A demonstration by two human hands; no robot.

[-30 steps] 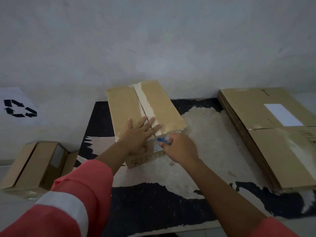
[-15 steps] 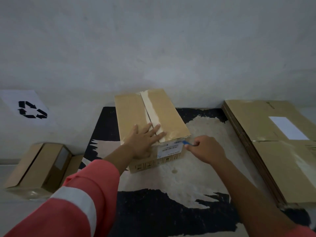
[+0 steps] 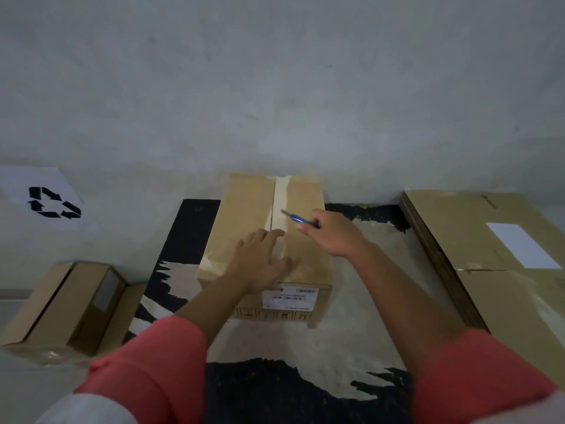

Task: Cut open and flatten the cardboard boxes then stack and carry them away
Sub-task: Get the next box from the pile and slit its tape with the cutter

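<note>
Stack of flattened boxes (image 3: 477, 240) well off to the right of the right hand (image 3: 333, 234), lying flat, a white label (image 3: 519, 244) on top. Likely light sheet by sheet but broad and floppy as a pile; best taken by two opposite edges.

Sealed box (image 3: 244, 228) directly under both hands, standing on the patterned mat (image 3: 351, 325), long axis running away from the body. Probably stiff while taped, light enough to slide if pushed sideways, smooth-faced and a little slippery under a palm. Best steadied from above at the near end, clear of the seam.

Smaller box (image 3: 61, 304) well to the left of the left hand (image 3: 260, 261), lying on its side, apart from the rest.

Left hand spread flat, fingers straight, pressed palm-down on the near half of the lid, fingertips touching the tape strip (image 3: 279, 194). Right hand curled round a blue cutter (image 3: 298, 218), pinching the handle, hovering just beyond the left fingertips.

Tape strip down the middle of the lid, pale, glossy, thin: presumably easy to slit, easy to overshoot. Blade tip at or just above the tape, contact not certain. Risk, as judged: left fingers in the blade's line if drawn toward the body.
</note>
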